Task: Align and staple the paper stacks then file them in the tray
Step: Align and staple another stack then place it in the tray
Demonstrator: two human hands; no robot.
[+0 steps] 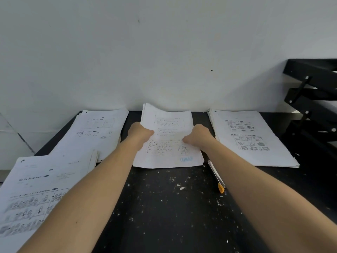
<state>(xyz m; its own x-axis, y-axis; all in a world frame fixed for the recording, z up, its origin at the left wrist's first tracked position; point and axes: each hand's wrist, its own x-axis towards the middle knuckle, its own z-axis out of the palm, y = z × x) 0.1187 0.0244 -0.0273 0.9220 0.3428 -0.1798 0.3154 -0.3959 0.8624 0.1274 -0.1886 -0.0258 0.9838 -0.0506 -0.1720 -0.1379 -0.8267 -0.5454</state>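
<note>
A stack of printed white sheets (168, 141) lies in the middle of the black table, its far edge lifted and curling up. My left hand (139, 133) grips the stack's left edge, thumb on top of the page. My right hand (197, 135) grips the right edge the same way. A black tiered tray (313, 99) stands at the far right against the wall. No stapler is visible.
Other paper stacks lie at the right (251, 137), at the back left (96, 132) and at the near left (36, 194). A utility knife with a yellow end (217, 177) lies beside my right forearm. The table (173, 207) is speckled with white bits.
</note>
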